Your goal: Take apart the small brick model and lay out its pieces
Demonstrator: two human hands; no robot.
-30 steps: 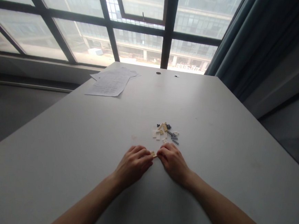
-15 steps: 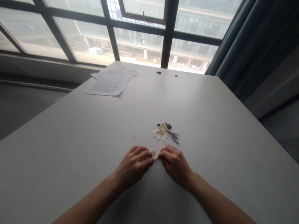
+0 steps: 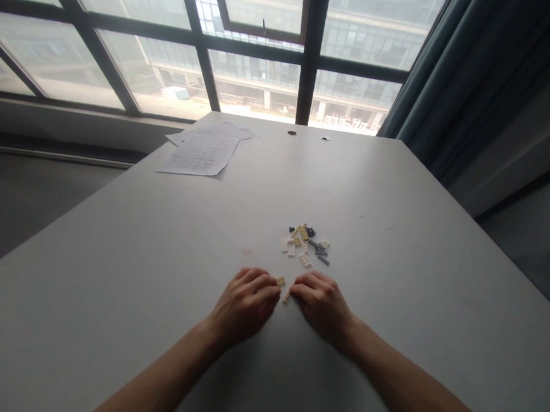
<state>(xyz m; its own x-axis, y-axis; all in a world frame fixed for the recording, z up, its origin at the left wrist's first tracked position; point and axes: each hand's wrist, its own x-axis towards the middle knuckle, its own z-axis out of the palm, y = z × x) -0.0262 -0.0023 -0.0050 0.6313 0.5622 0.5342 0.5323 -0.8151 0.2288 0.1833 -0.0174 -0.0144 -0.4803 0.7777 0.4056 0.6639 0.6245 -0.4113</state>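
Observation:
My left hand (image 3: 248, 300) is closed on a tan studded building brick (image 3: 280, 281) that sticks out past its fingertips. Opposite it, my right hand (image 3: 321, 301) pinches a narrow tan building brick (image 3: 287, 296), which slants down to the left from the fingers. A small gap separates the two bricks. Just beyond my hands lies a loose pile of building bricks: tan ones (image 3: 303, 232), white ones (image 3: 291, 250), grey ones (image 3: 321, 253) and black ones (image 3: 311, 232). A cream studded plate (image 3: 304, 260) lies at the pile's near edge, close to my right fingers.
The white table (image 3: 404, 254) reaches to the window wall. Printed paper sheets (image 3: 203, 153) lie at its far left. Two round cable holes, one a dark grommet (image 3: 291, 133), are near the back edge. A blue curtain (image 3: 442, 79) hangs at the right.
My hands have drawn slightly apart. The narrow brick now shows more of its length in my right fingers and is clear of my left hand. The pile stays as it was.

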